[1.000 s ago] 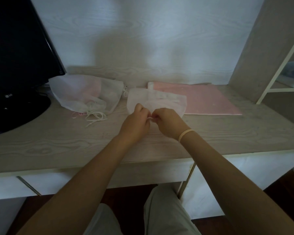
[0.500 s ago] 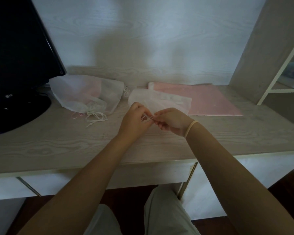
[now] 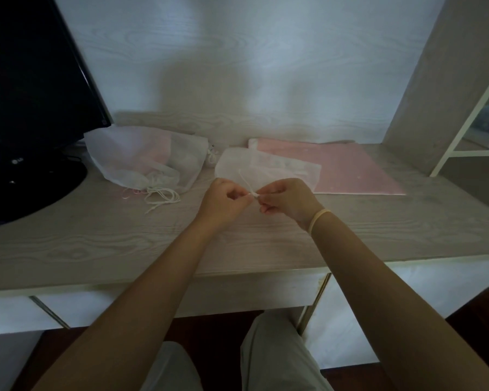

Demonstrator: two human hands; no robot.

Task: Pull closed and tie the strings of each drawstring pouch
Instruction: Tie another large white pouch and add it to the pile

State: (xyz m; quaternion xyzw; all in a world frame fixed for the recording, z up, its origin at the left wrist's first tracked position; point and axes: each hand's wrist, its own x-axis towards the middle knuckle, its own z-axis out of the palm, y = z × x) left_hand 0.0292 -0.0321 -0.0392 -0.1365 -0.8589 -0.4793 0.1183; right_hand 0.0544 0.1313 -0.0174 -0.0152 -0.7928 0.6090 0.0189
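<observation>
A white translucent drawstring pouch [image 3: 268, 167] lies on the desk in the middle. Its white strings [image 3: 250, 191] run from the pouch towards me. My left hand [image 3: 223, 200] and my right hand [image 3: 290, 200] each pinch the strings, fingertips almost touching just in front of the pouch. To the left lies a heap of more white pouches [image 3: 144, 156], with loose white cords [image 3: 161, 197] spilling from it onto the desk.
A black monitor [image 3: 31, 88] on a round black base [image 3: 26, 190] fills the left. A pink flat sheet [image 3: 347, 167] lies at the right, partly under the pouch. A shelf upright [image 3: 446, 80] rises at far right. The desk's front edge [image 3: 237, 275] runs below my forearms.
My hands have drawn back from the pouch towards me, bringing the strings out. My right hand has turned so its palm side shows more.
</observation>
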